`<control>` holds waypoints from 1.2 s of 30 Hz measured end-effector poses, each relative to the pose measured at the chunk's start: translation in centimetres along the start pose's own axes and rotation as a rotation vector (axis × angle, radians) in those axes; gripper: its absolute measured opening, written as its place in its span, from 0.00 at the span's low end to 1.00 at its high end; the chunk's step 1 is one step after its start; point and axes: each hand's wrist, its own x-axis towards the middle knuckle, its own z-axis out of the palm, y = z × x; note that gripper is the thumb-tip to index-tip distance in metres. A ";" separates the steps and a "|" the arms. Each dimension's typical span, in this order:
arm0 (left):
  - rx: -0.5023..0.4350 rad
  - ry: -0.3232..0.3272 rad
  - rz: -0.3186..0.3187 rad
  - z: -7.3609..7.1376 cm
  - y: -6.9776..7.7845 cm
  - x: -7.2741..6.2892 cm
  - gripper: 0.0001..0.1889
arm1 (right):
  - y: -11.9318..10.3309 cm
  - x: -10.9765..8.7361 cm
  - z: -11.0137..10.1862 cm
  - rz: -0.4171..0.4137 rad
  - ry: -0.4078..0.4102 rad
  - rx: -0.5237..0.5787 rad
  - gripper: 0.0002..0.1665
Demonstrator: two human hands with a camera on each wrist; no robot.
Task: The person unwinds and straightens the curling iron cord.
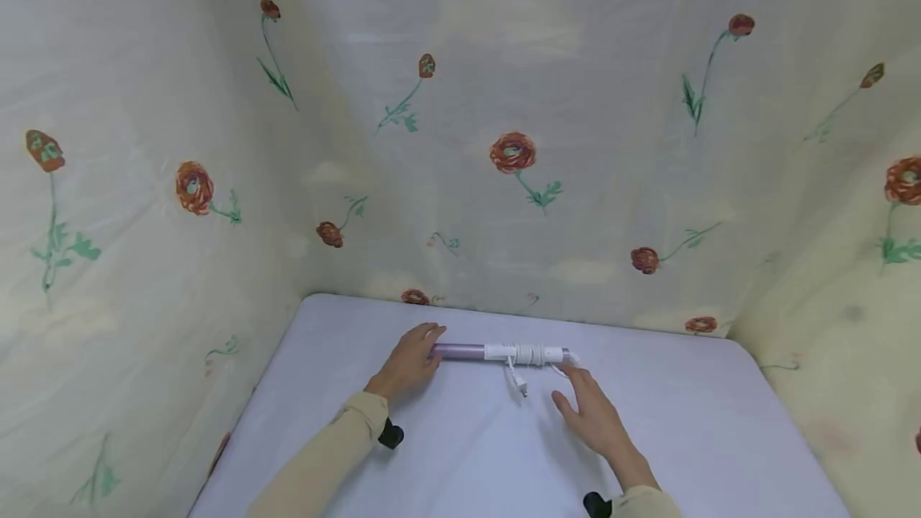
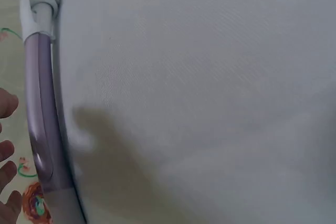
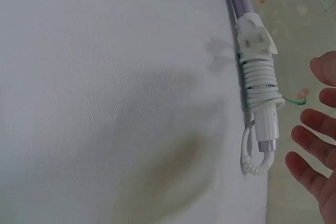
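A curling iron (image 1: 460, 352) with a purple barrel and white handle lies crosswise on the white table, its white cord (image 1: 530, 354) wound round the handle. The plug (image 1: 520, 384) hangs off the coil toward the near side. At the barrel's left end is my left hand (image 1: 413, 360), fingers spread; in the left wrist view its fingertips (image 2: 7, 150) show beside the barrel (image 2: 44, 108), not curled round it. My right hand (image 1: 592, 414) is held near the handle's cord end, fingers loosely apart. In the right wrist view, its fingers (image 3: 310, 142) stand clear of the handle (image 3: 266, 121).
The white table (image 1: 460, 454) has rounded back corners. Pale cloth (image 1: 590, 206) with printed red flowers hangs behind it and on both sides. Dark wrist cameras (image 1: 391, 434) sit at both cuffs.
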 end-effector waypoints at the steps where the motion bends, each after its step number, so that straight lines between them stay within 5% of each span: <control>1: 0.010 -0.018 -0.007 0.1 0.1 0.0 0.26 | -0.3 -0.1 0.2 -0.001 0.001 0.004 0.30; 9: -0.027 -0.122 -0.137 1.7 0.0 -1.4 0.24 | -2.6 -0.5 1.6 -0.030 0.013 0.057 0.26; 19: 0.002 -0.102 -0.239 3.3 0.5 -1.7 0.22 | -3.5 -0.6 2.2 -0.086 0.061 0.078 0.24; 29: 0.047 -0.126 -0.251 4.1 2.5 -1.2 0.17 | -3.8 -0.4 1.9 -0.077 0.055 0.070 0.24; 36: 0.108 -0.079 -0.221 2.7 2.5 -1.1 0.19 | -3.7 0.0 1.5 -0.073 0.041 0.066 0.24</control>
